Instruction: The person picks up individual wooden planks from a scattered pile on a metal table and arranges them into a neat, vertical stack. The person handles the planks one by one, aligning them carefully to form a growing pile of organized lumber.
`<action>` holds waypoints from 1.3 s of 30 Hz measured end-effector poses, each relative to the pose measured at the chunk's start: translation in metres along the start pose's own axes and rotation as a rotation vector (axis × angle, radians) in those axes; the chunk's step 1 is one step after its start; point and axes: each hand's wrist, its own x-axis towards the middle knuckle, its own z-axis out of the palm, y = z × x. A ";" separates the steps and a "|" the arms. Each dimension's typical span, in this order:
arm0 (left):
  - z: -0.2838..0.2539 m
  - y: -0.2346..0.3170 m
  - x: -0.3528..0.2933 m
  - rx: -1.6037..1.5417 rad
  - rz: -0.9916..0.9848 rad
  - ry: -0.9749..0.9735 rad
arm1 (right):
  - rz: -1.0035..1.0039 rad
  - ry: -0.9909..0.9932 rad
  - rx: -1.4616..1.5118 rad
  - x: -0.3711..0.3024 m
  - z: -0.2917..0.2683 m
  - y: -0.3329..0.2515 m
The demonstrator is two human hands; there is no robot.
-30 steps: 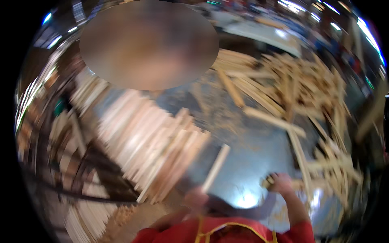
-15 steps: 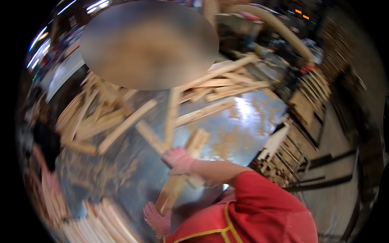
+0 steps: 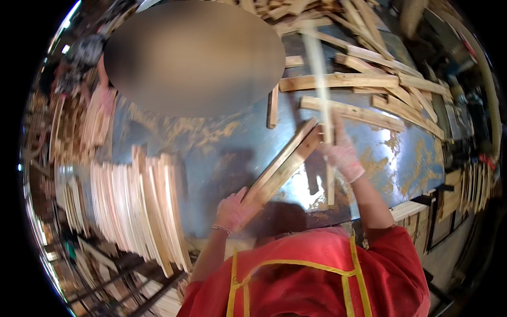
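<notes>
My left hand (image 3: 231, 210), in a pink glove, grips the near end of a bundle of wooden slats (image 3: 285, 164) that slants up and to the right over the shiny metal table (image 3: 211, 153). My right hand (image 3: 342, 153), also gloved, is closed around a long thin slat (image 3: 322, 90) that stands almost upright and is blurred by motion. The far end of the bundle touches that hand. My sleeves are red.
A loose heap of wooden slats (image 3: 369, 79) covers the far right of the table. A neat row of stacked slats (image 3: 132, 206) lies at the left. Sawdust patches dot the metal. More stacked wood (image 3: 470, 185) stands at the right edge.
The view has swung around. My right hand has picked up a thin slat and raised it upright. My left hand still holds the bundle, now stretched across the table.
</notes>
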 end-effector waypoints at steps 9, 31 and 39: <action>-0.008 -0.067 -0.100 -1.876 -0.167 -0.230 | 0.106 -0.046 0.722 -0.029 0.142 0.073; 0.018 -0.091 -0.167 -0.199 -0.276 0.485 | -0.574 -0.766 -0.965 -0.035 0.267 0.018; 0.016 0.009 -0.066 -0.140 0.100 0.327 | -0.863 -0.549 -1.494 0.000 0.123 0.096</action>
